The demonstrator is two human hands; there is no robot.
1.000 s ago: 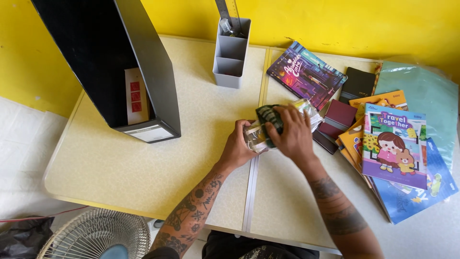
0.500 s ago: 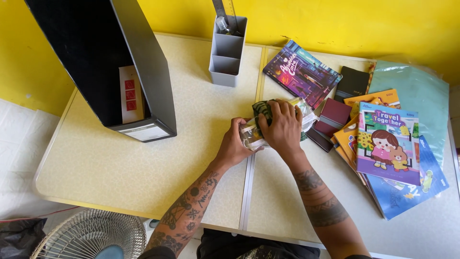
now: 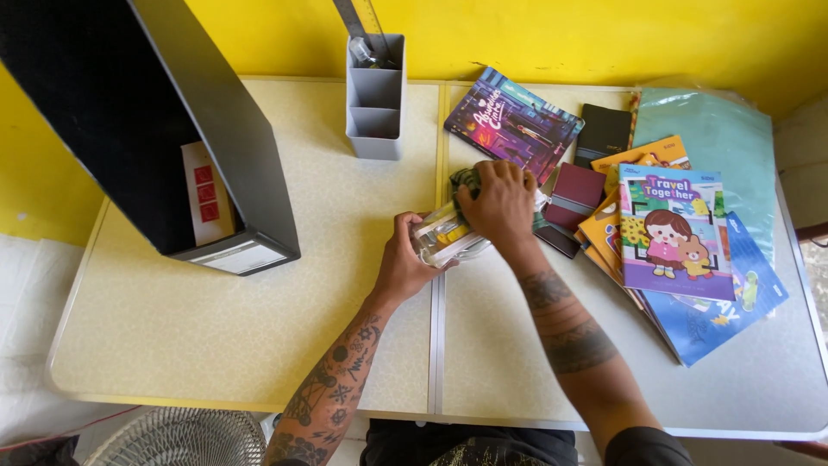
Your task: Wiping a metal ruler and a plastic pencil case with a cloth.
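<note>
A clear plastic case (image 3: 442, 237) with yellow contents lies near the middle of the cream table (image 3: 216, 319). My left hand (image 3: 399, 266) grips its near left end. My right hand (image 3: 498, 205) presses a dark green cloth (image 3: 464, 182) onto the top of the case. Most of the cloth and the far half of the case are hidden under that hand.
A tall black file box (image 3: 172, 147) stands at the left. A grey pen holder (image 3: 374, 95) with a ruler is at the back. Colourful books (image 3: 673, 233), dark notebooks (image 3: 576, 192) and a teal folder (image 3: 716, 147) spread to the right. A fan (image 3: 181, 438) sits below the table edge.
My right hand has slid the cloth along the case top toward its far end. My left hand keeps its grip. The view has shifted, so everything sits further left in the picture.
</note>
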